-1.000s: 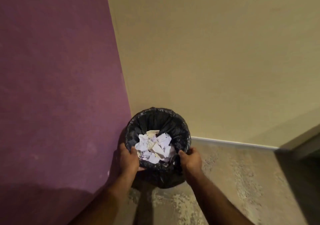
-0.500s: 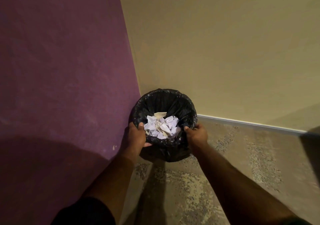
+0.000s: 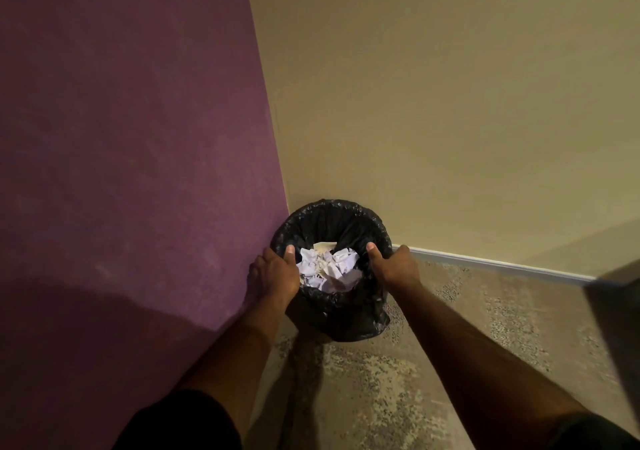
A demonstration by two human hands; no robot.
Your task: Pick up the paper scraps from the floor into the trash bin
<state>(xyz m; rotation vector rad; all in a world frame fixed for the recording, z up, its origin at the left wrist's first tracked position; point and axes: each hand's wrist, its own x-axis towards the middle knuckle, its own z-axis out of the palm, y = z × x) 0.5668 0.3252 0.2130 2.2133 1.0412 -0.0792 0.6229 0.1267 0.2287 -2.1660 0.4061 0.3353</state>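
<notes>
Nearest the camera, two bare forearms reach forward; left hand [image 3: 275,273] and right hand [image 3: 394,264] clasp opposite sides of the trash bin [image 3: 332,217], thumbs hooked over its black-lined rim. Paper scraps [image 3: 329,268] fill it, in the corner between purple wall [image 3: 131,145] and beige wall [image 3: 450,110]

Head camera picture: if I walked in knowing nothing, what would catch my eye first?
Probably the black-lined trash bin tucked into the corner where the purple wall meets the beige wall, with white paper scraps piled inside. Next, the two bare hands gripping its rim: the left hand on the side by the purple wall, the right hand on the opposite side, thumbs hooked over the edge.
</notes>
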